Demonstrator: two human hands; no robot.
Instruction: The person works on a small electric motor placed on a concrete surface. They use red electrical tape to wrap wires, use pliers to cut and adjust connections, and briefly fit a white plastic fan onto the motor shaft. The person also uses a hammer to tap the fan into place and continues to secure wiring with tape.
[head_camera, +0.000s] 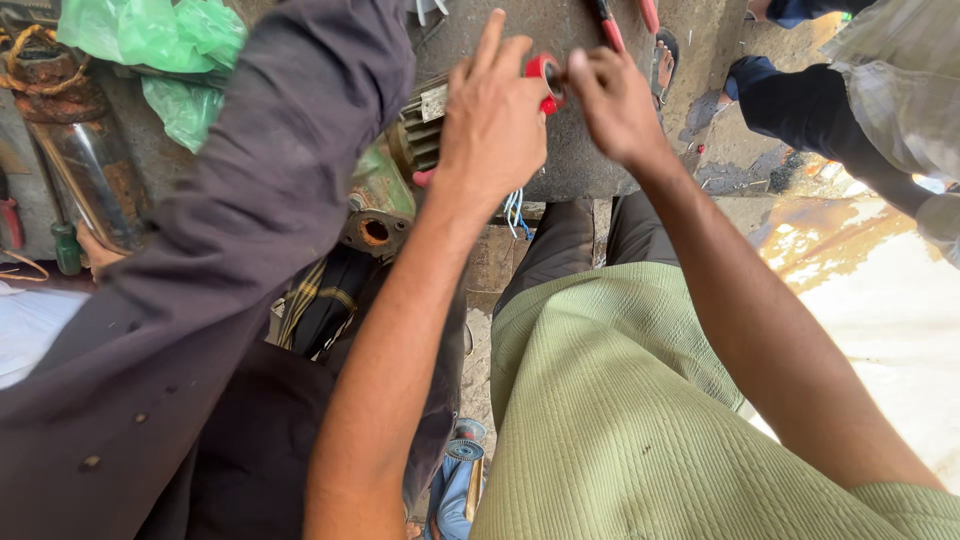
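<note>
The left hand (492, 120) and right hand (615, 100) meet on a small red tape roll (545, 80), fingers (490, 45) of both pinched on its rim. It looks light and stiff, best gripped by the edges. Just beyond the fingertips lies a grey, stained worktop (570, 165); left of them, a dark-sleeved arm (230, 250) reaches in over a grimy outdoor workshop.

A glossy red plastic tape roll (545, 82) sits between bare hands. Beneath it, a rough, matt grey metal slab (570, 140). A green motor (385, 195) shows chipped paint and rusty metal (its fins look dull). Crinkled, shiny green plastic bag (160, 50). Ribbed, matt green cloth shirt (610, 400). Smooth dark cloth sleeve (230, 230).
</note>
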